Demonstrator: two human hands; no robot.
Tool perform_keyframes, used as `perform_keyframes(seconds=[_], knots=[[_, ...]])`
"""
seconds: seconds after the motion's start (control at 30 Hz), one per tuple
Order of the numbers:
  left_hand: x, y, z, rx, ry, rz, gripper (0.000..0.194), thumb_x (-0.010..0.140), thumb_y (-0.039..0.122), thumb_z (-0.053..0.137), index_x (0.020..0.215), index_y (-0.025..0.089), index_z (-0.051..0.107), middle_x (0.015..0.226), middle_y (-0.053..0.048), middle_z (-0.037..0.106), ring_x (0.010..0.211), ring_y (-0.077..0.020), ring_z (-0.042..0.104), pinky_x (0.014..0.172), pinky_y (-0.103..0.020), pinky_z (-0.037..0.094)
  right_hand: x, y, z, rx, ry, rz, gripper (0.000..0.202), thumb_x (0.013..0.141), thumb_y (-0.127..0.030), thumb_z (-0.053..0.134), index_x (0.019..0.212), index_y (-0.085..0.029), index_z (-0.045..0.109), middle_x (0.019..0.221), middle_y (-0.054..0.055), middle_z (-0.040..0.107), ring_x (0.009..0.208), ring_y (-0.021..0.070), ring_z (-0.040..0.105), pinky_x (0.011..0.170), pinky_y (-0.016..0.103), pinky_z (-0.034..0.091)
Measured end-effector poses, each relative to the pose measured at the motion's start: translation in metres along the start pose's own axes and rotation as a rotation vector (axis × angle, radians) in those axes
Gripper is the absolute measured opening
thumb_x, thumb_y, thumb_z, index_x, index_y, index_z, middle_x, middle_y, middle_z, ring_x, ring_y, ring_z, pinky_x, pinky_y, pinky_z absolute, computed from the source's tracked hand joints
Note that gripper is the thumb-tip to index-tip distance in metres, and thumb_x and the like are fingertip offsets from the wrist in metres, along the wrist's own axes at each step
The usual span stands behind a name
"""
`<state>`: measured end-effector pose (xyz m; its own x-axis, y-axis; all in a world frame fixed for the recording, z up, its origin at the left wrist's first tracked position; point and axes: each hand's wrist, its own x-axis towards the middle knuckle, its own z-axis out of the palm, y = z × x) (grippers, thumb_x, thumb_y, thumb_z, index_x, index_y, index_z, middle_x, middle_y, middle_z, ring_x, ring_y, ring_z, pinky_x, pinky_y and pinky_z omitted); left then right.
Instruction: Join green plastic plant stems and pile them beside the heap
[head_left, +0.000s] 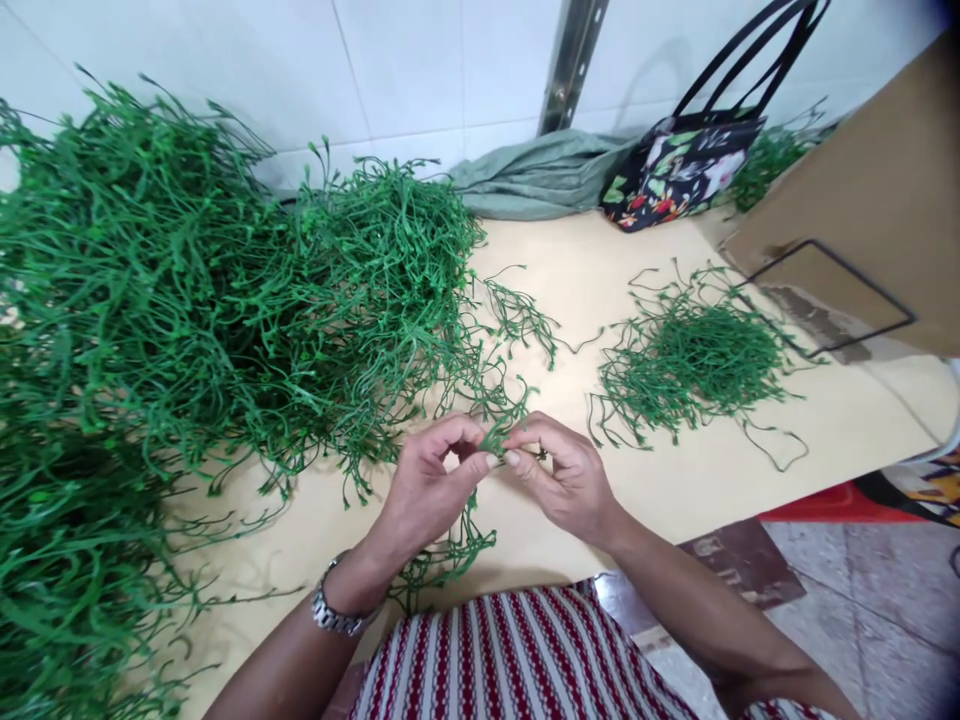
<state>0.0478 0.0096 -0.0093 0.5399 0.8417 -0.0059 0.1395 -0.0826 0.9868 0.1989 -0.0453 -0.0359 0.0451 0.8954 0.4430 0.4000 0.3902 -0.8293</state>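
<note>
Low over the front middle of the table, my left hand (439, 470) and my right hand (564, 472) meet fingertip to fingertip. Both pinch a small green plastic-looking stem (495, 436) between thumb and forefinger; its exact form is partly covered by the fingers. To the left rises a large tangled heap of green stems (225, 270) with small knobbed ends. A smaller pile of thin green stems (705, 350) lies to the right. Several loose stems (517, 310) are scattered just beyond my hands, and a few more (457, 550) lie below my left hand.
A cardboard box (870, 200) with a black wire frame (900, 310) stands at the right. Against the tiled wall lie a grey-green cloth (540, 175) and a black floral bag (675, 170). The cream tabletop (592, 250) ends near my body.
</note>
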Motion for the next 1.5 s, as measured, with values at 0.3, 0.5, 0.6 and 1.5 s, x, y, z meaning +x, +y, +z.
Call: perform_keyframes(seconds=[0.3, 0.5, 0.6, 1.5], knots=[[-0.002, 0.002, -0.007, 0.453, -0.127, 0.145, 0.016, 0.076, 0.008, 0.048, 0.062, 0.015, 0.051, 0.059, 0.002, 0.045, 0.059, -0.0107, 0.041, 0.056, -0.023, 0.031, 0.004, 0.006, -0.004, -0.095, -0.175, -0.046, 0.009, 0.085, -0.022, 0.051, 0.081, -0.017, 0.057, 0.07, 0.003, 0.057, 0.07, 0.0149, 0.054, 0.062, 0.029, 0.047], [0.0, 0.001, -0.006, 0.437, -0.206, 0.175, 0.017, 0.077, 0.006, 0.047, 0.067, 0.014, 0.059, 0.061, 0.001, 0.05, 0.061, -0.0105, 0.045, 0.059, -0.023, 0.034, 0.003, 0.005, -0.005, -0.103, -0.2, -0.167, 0.022, 0.084, -0.015, 0.05, 0.105, -0.017, 0.052, 0.092, 0.009, 0.061, 0.084, 0.017, 0.055, 0.073, 0.034, 0.049], [0.0, -0.002, -0.005, 0.413, -0.168, 0.161, 0.018, 0.077, 0.007, 0.047, 0.065, 0.014, 0.059, 0.06, 0.001, 0.05, 0.06, -0.0103, 0.045, 0.058, -0.023, 0.034, 0.001, 0.005, -0.002, -0.114, -0.157, -0.159, 0.021, 0.084, -0.014, 0.048, 0.104, -0.018, 0.052, 0.089, 0.007, 0.061, 0.079, 0.0167, 0.054, 0.069, 0.033, 0.048], [-0.004, 0.0, -0.014, 0.386, -0.477, 0.172, 0.025, 0.075, 0.004, 0.045, 0.053, 0.016, 0.039, 0.054, 0.004, 0.035, 0.053, -0.0085, 0.035, 0.053, -0.022, 0.028, -0.002, -0.003, -0.009, 0.001, -0.486, 0.007, 0.027, 0.09, -0.026, 0.039, 0.064, -0.018, 0.042, 0.06, -0.002, 0.039, 0.055, 0.0101, 0.038, 0.051, 0.023, 0.031]])
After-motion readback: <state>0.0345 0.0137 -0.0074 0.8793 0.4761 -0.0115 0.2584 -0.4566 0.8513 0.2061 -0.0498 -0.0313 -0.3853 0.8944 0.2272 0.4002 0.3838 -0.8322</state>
